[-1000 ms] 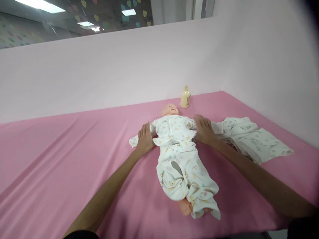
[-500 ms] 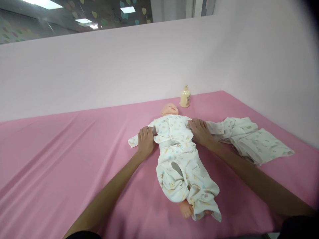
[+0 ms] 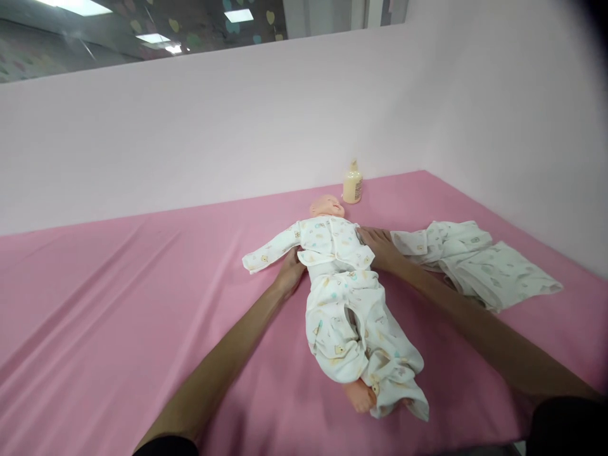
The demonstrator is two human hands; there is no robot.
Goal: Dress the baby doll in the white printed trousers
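Note:
A baby doll (image 3: 327, 206) lies on its back on the pink sheet (image 3: 118, 304), dressed in a white printed sleepsuit (image 3: 346, 304). One bare foot (image 3: 360, 396) sticks out at the near end. My left hand (image 3: 291, 271) is tucked against the doll's side, under its outstretched sleeve. My right hand (image 3: 377, 246) presses on the doll's other side at the torso, fingers partly beneath the cloth. Both hands grip the doll's body from either side.
A cream lotion bottle (image 3: 352, 183) stands at the wall behind the doll's head. A folded pile of white printed baby clothes (image 3: 475, 259) lies to the right. Pale pink walls close the back and right sides; the sheet's near edge runs along the bottom right.
Both hands slid inward from the sleeves and now press under the doll's sides. The doll's left sleeve lies uncovered, and the doll has shifted slightly.

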